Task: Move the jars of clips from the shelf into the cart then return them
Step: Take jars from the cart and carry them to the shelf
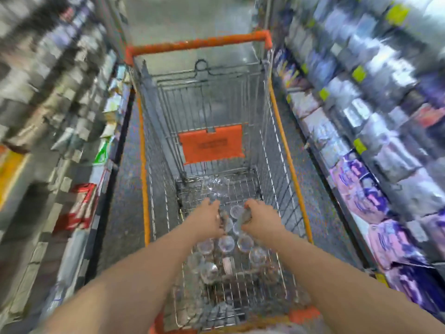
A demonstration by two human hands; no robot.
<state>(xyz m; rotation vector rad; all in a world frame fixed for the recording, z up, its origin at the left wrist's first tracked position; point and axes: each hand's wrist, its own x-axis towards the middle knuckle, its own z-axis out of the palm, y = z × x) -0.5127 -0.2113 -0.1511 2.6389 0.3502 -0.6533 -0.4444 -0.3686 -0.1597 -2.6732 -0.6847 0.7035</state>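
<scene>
Jars (226, 243) stand lids-up in the cart (291, 165), directly beneath our left hand (208, 220) and right hand (261, 219), both equally near; blur hides whether either grip pinches one.

We reach both bare forearms up from the lower corners of the frame toward its middle, converging as they go. Our left grip (208, 220) sits just left of centre, back of the hand up, fingers curled inward round a jar (223, 219). Our right grip (262, 219) mirrors it just right of centre, fingers curled round a second jar (246, 214). The two grips are close together but apart. Blur softens the fingertips.
</scene>
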